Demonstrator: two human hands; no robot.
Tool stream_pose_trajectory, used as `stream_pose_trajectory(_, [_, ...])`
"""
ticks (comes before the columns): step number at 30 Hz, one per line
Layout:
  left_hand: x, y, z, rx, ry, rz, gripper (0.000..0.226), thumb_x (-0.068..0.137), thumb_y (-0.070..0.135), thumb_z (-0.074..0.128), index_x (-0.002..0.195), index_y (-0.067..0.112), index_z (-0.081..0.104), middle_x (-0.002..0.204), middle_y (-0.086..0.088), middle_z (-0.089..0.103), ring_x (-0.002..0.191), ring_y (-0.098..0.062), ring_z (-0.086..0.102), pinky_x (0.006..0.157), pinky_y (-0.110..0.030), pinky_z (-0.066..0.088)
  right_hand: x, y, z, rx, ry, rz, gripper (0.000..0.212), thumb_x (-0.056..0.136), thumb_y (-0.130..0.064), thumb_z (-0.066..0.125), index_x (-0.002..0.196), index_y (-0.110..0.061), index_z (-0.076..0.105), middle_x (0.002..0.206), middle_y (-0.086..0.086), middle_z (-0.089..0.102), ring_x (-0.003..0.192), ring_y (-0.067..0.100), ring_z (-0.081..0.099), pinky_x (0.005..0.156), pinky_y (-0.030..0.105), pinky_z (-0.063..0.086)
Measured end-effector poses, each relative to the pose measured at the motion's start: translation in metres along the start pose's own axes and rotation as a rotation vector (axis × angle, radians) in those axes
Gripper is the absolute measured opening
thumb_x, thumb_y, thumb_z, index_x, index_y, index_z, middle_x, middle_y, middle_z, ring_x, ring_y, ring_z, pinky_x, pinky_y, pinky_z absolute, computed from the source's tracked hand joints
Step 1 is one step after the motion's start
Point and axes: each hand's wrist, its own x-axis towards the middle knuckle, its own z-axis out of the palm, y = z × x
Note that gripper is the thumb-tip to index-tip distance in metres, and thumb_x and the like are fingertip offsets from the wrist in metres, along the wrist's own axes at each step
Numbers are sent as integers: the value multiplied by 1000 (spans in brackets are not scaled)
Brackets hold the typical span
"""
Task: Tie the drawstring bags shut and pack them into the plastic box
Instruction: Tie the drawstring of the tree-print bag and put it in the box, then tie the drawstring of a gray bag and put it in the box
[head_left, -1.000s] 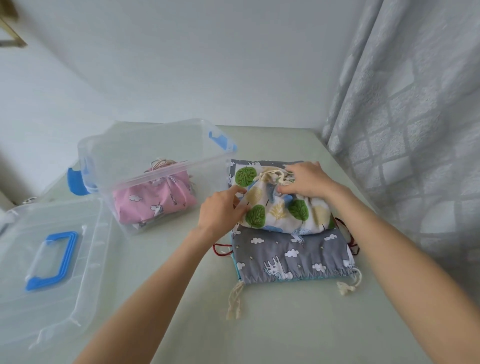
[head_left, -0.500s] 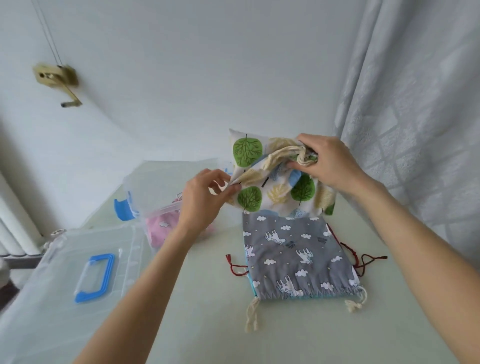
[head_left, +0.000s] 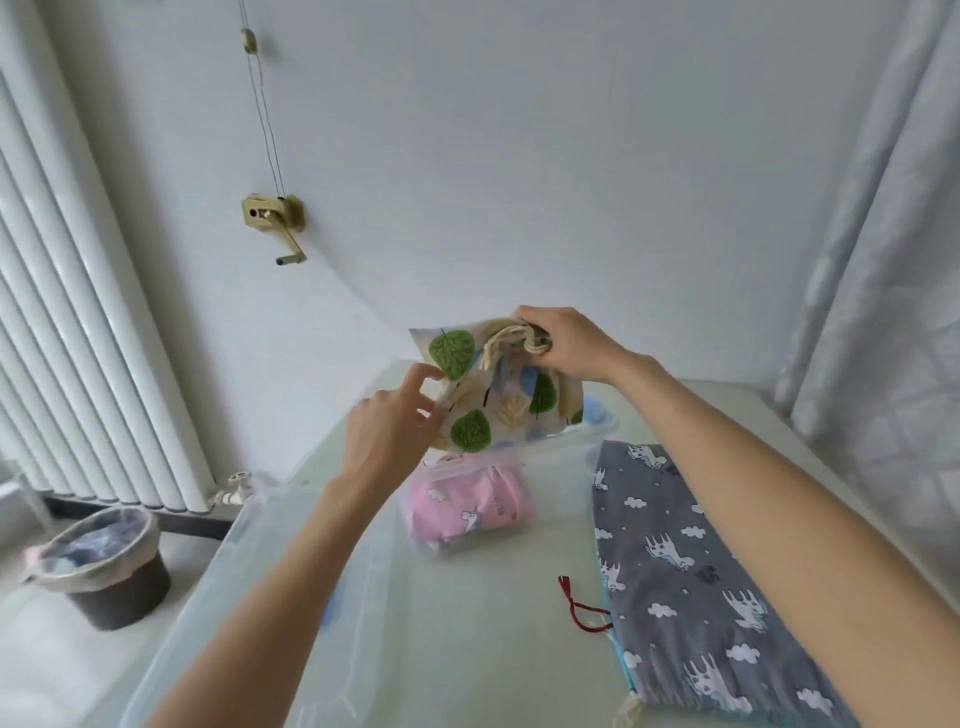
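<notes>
A leaf-print drawstring bag (head_left: 498, 400) hangs in the air above the clear plastic box (head_left: 524, 514). My right hand (head_left: 566, 343) grips its gathered neck and cream cord at the top. My left hand (head_left: 387, 431) pinches the bag's left edge. Inside the box lies a pink unicorn bag (head_left: 467, 506). A grey bag with white animals and clouds (head_left: 691, 577) lies flat on the table to the right, on top of another bag whose blue edge and red cord (head_left: 579, 608) show.
The clear box lid (head_left: 270, 597) lies on the table under my left forearm. A lined waste bin (head_left: 101, 564) stands on the floor at left, by a white radiator (head_left: 78, 338). A curtain (head_left: 878, 260) hangs at the right.
Both hands have carried the leaf-print bag up off the grey bag and leftward over the plastic box. My view has tilted up and to the left.
</notes>
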Motion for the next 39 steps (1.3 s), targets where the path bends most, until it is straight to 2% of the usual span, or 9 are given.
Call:
stream_pose_trajectory(5, [2,-12,-4,160,-156,34,21,88,40,53,105,31,62,83,13,73,88,-9,66,97,-29,35,10,6,31,97,-188,135,62,72,-46,75,126,-36,45,116,-2,53,99,14,53,83,28,40])
stream_pose_trajectory(9, [0,-22,-1,224,-160,-24,19,88,34,51,101,31,65,90,11,71,88,-15,65,84,-28,43,13,8,57,35,-299,138,53,75,-45,74,121,-31,53,123,-3,54,104,13,53,89,31,44])
stream_pose_trajectory(13, [-12,-17,4,6,18,-54,15,90,34,53,98,32,65,82,15,67,76,-7,62,59,-21,41,-2,-3,54,30,-147,103,31,84,-35,67,113,-26,60,112,-6,61,101,9,55,93,36,47])
stream_pose_trajectory(19, [-30,19,25,-364,281,53,19,86,35,47,91,28,65,73,11,68,68,-9,62,61,-35,51,-73,-30,29,-42,176,83,15,90,-25,58,102,-23,66,83,-17,65,82,10,64,78,36,52])
stream_pose_trajectory(24, [-61,69,52,-489,1,213,21,86,35,48,94,26,65,77,14,68,69,-2,62,65,-26,52,-169,-37,21,-108,231,159,13,88,-24,60,99,-22,67,87,-11,70,83,12,65,75,37,52])
stream_pose_trajectory(27, [-92,91,80,-385,-349,291,22,84,41,58,101,29,64,83,18,64,77,-3,61,75,-31,53,-235,-33,20,-103,114,278,13,89,-22,61,100,-22,68,94,-10,69,89,11,61,81,32,48])
stream_pose_trajectory(31, [-138,104,112,-281,-582,315,41,72,54,71,101,27,59,89,12,56,76,-11,51,73,-31,48,-321,-16,32,-143,-3,455,19,85,-27,66,104,-24,67,104,-6,65,100,17,54,81,23,35])
stream_pose_trajectory(35, [-162,98,121,-267,-659,242,46,67,39,80,105,21,59,92,7,58,72,-11,51,68,-22,38,-375,-5,38,-191,95,639,37,80,-18,71,115,-22,62,122,2,52,114,23,48,96,34,38])
stream_pose_trajectory(39, [-164,88,116,-350,-646,119,32,69,20,81,96,16,63,79,10,64,61,0,57,65,-15,43,-396,-3,40,-175,209,811,41,77,-6,69,116,-17,60,116,5,55,107,25,54,86,33,44])
